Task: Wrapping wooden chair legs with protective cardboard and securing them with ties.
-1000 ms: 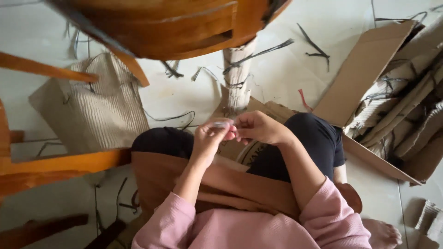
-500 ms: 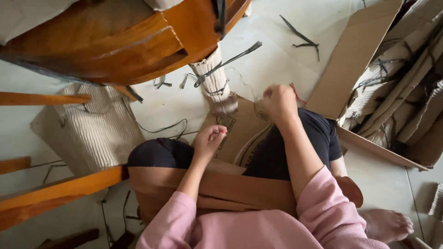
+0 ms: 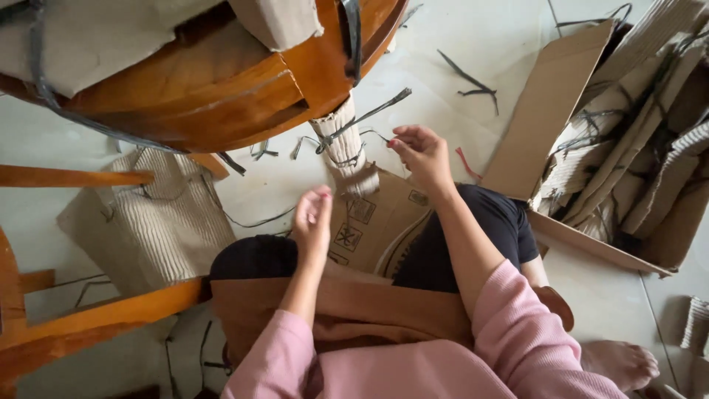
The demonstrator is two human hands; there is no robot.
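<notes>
Sitting on the floor under a round brown wooden table [image 3: 221, 96]. Right hand [image 3: 422, 154] up and forward, thumb and finger pinched on a thin dark plastic strap [image 3: 369, 114] that runs up and away to the left of that hand, then around the table leg wrapped in ribbed tan cardboard [image 3: 341, 144]. Left hand [image 3: 313, 220] lower and nearer the body, fingers loosely curled, looks to be holding nothing, though hard to tell for sure. Just past the left hand, a flat brown cardboard sheet [image 3: 373, 222] lying over the lap, touching the bottom of the wrapped leg.

Strap looks light, thin, bendy and a bit slippery, so best pinched near its loose end. Ribbed cardboard looks light and soft, easy to crush, so best held around the middle with a flat palm. Far right of the right hand, an open cardboard box [image 3: 591, 148] full of scraps
</notes>
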